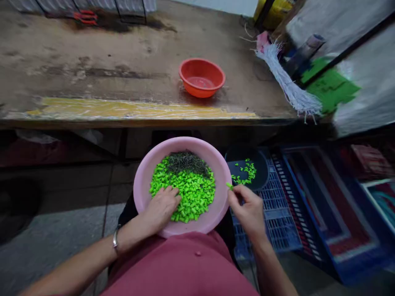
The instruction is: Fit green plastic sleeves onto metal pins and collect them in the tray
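A pink basin (pixel 142 176) rests on my lap, filled with small bright green plastic pieces (pixel 193 191) and a patch of thin dark pins (pixel 188 161) at its far side. My left hand (pixel 160 207) lies in the basin with its fingers curled into the green pieces. Just past the basin's right rim, my right hand (pixel 247 207) pinches one green piece (pixel 229 186) between its fingertips. Beyond that hand sits a dark dish (pixel 261 163) holding a few green pieces (pixel 245 172).
A worn wooden bench (pixel 92 65) crosses in front, with an orange bowl (pixel 201 77) on it. A bundle of white strands (pixel 288 86) and green sheets (pixel 331 86) lie at its right end. A blue plastic crate (pixel 277 213) stands by my right knee.
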Action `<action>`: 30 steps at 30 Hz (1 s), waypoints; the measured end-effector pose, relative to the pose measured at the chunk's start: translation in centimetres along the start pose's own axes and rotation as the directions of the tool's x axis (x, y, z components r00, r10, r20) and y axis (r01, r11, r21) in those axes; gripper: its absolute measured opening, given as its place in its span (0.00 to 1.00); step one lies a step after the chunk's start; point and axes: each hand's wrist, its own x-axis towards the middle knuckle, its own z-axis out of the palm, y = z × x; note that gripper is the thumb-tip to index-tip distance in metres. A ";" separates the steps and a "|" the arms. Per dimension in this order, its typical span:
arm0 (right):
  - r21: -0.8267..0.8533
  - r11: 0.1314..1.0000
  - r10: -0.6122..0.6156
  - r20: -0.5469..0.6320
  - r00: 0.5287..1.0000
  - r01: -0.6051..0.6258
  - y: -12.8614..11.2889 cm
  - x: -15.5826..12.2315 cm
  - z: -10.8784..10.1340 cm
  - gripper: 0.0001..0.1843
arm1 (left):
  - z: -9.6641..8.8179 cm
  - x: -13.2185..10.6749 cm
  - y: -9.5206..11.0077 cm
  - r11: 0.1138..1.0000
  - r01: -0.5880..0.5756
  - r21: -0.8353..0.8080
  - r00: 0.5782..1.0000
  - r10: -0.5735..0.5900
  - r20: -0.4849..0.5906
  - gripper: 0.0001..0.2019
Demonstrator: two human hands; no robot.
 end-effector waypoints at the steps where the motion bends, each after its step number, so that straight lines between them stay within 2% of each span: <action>1: -0.017 0.998 0.063 -0.103 0.993 -0.065 1.1 0.6 -0.7 0.12 | -0.1 0.0 0.1 1.000 0.003 -0.002 1.000 -0.003 -0.001 0.10; 3: -0.028 0.985 0.154 -0.274 0.949 -0.168 2.9 1.7 -1.8 0.12 | -0.1 0.0 0.2 1.000 0.009 -0.006 1.000 -0.009 -0.008 0.10; 6: -0.009 0.966 0.226 -0.445 0.866 -0.257 4.3 2.6 -2.7 0.15 | 0.2 0.1 0.2 1.000 0.015 -0.014 0.999 -0.015 -0.041 0.11; 7: -0.009 0.968 0.217 -0.469 0.856 -0.250 4.2 2.6 -2.6 0.15 | 0.4 0.1 0.1 1.000 0.013 -0.012 0.998 -0.014 -0.053 0.11; 9: -0.028 0.987 0.130 -0.442 0.888 -0.158 3.2 2.4 -1.9 0.14 | 0.6 0.2 0.0 1.000 0.004 -0.007 0.998 -0.005 -0.068 0.11; 11: -0.038 0.999 -0.022 -0.291 0.957 0.011 1.6 1.9 -0.4 0.12 | 0.6 0.2 -0.1 1.000 -0.011 -0.018 0.998 0.009 -0.064 0.09; 12: -0.031 0.994 -0.108 -0.170 0.979 0.105 0.7 1.7 0.6 0.10 | 0.6 0.3 -0.2 0.999 -0.015 -0.032 0.998 0.013 -0.058 0.08; 13: -0.023 0.982 -0.190 -0.034 0.981 0.189 -0.2 1.6 1.7 0.09 | 0.6 0.3 -0.2 0.999 -0.014 -0.044 0.999 0.012 -0.051 0.07; 14: -0.024 0.965 -0.256 0.103 0.961 0.260 -0.9 1.6 2.9 0.08 | 0.5 0.3 -0.3 0.999 -0.010 -0.052 0.999 0.008 -0.046 0.07; 16: -0.099 0.923 -0.318 0.350 0.881 0.372 -1.9 1.9 5.1 0.09 | 0.4 0.4 -0.4 0.999 0.009 -0.048 0.999 -0.011 -0.046 0.08; 19: -0.311 0.786 -0.270 0.604 0.750 0.533 -2.4 2.9 7.6 0.11 | 0.4 0.4 -0.6 0.999 0.044 -0.025 0.997 -0.045 -0.062 0.10; 21: -0.371 0.709 -0.240 0.673 0.700 0.600 -2.4 3.7 8.3 0.11 | 0.3 0.4 -0.9 0.998 0.057 -0.032 0.997 -0.059 -0.057 0.10; 22: -0.387 0.686 -0.235 0.683 0.691 0.616 -2.3 4.1 8.5 0.11 | 0.2 0.4 -1.0 0.997 0.062 -0.043 0.997 -0.064 -0.048 0.10; 26: -0.481 0.614 -0.195 0.677 0.710 0.626 -2.1 4.9 8.5 0.10 | -0.6 0.2 -1.4 0.982 0.099 -0.161 0.995 -0.102 -0.010 0.10; 30: -0.499 0.580 -0.178 0.693 0.698 0.644 -2.1 4.5 8.8 0.09 | -1.2 -0.1 -2.0 0.912 0.107 -0.397 0.983 -0.157 -0.096 0.11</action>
